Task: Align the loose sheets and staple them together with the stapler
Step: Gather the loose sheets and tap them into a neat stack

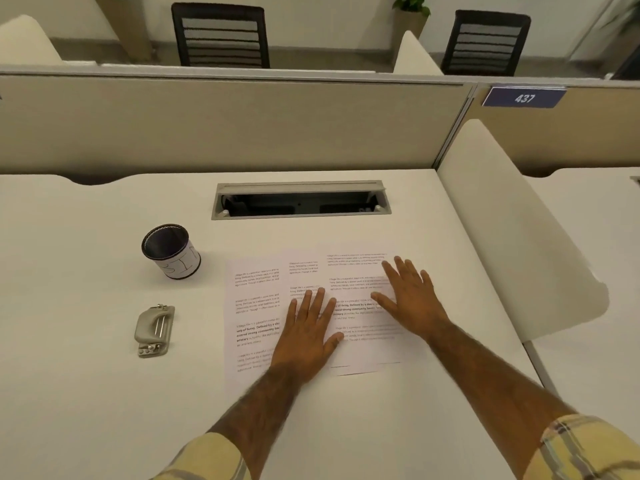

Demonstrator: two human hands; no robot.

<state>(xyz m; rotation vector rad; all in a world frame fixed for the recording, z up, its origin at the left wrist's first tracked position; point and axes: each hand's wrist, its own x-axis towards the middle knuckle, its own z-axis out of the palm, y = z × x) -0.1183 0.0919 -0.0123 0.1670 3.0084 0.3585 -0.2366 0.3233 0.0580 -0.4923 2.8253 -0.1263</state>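
Both hands, left and right, lay flat, fingers spread, gripping nothing, on fanned white printed sheets; I'd slide them together evenly.

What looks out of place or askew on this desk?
The printed sheets are fanned out, overlapping unevenly under the flat left hand and right hand. The stapler lies untouched to their left. Nothing appears spilled or damaged.

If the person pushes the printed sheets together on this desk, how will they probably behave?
The sheets look thin and lie flat, so they will probably slide easily on the smooth desk. Lifted by one edge, they would likely droop. They overlap loosely, so one may shift alone.
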